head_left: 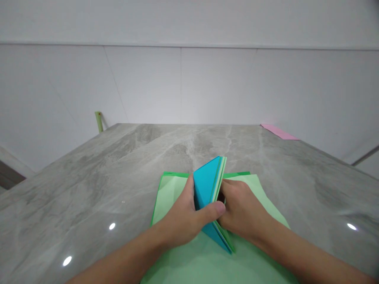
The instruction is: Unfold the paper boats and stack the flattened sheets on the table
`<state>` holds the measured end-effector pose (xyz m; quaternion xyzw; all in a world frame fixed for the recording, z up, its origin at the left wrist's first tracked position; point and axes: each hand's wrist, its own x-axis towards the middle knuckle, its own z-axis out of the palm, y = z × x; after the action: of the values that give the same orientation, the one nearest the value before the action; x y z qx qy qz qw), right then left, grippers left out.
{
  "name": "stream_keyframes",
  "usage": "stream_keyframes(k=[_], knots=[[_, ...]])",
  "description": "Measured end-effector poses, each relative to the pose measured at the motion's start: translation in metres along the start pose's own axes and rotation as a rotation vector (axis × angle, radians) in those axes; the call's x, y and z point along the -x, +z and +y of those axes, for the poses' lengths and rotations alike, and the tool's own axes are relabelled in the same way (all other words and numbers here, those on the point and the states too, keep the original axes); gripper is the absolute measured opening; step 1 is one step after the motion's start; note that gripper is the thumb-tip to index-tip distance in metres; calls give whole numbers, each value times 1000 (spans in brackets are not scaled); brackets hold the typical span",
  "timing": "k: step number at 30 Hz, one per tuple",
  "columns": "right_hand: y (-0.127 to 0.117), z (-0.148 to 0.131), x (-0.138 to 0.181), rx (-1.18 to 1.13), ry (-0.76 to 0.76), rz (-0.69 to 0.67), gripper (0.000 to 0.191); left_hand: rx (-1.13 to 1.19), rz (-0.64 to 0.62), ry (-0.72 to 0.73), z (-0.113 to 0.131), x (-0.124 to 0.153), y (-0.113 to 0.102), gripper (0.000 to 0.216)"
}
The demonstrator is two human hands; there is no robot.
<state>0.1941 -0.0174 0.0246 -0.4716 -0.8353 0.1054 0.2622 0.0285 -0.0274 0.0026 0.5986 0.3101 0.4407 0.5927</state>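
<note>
A folded paper piece (206, 179), blue outside with green and pale layers along its right edge, is held up on its edge above the green sheets. My left hand (189, 217) is closed around its left side, thumb laid across the front toward the open layers. At its right side, my right hand (241, 205) has its fingers curled against or into the layers; the fingertips are hidden. Beneath both hands lie a pale green sheet (174, 193) and a darker green sheet (177, 174), whose edge shows behind it.
The grey marbled table (133, 165) reaches back to a white wall (154, 86). A pink paper (280, 132) lies at the far right edge. Beyond the far left edge stands a light green strip-like object (98, 121).
</note>
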Motion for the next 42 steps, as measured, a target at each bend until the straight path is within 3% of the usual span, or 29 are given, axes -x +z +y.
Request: stream_keyframes(k=[2, 5, 13, 20, 28, 37, 42], knots=[[-1, 1, 1, -48, 32, -19, 6, -36, -3, -9, -1, 0, 0, 68], [1, 2, 0, -111, 15, 55, 10, -80, 61, -27, -2, 0, 1, 66], [5, 1, -1, -151, -234, 211, 15, -101, 165, -59, 3, 3, 8, 60], [5, 2, -3, -25, -195, 259, 11, -42, 51, -60, 3, 4, 7, 52], [7, 4, -5, -106, -174, 270, 14, -10, 177, -102, 1, 0, 10, 47], [5, 9, -7, -172, -218, 388, 23, 164, 90, -93, -4, 4, 6, 50], [6, 10, -6, -108, -141, 340, 16, 59, -53, -74, 1, 5, 5, 72]])
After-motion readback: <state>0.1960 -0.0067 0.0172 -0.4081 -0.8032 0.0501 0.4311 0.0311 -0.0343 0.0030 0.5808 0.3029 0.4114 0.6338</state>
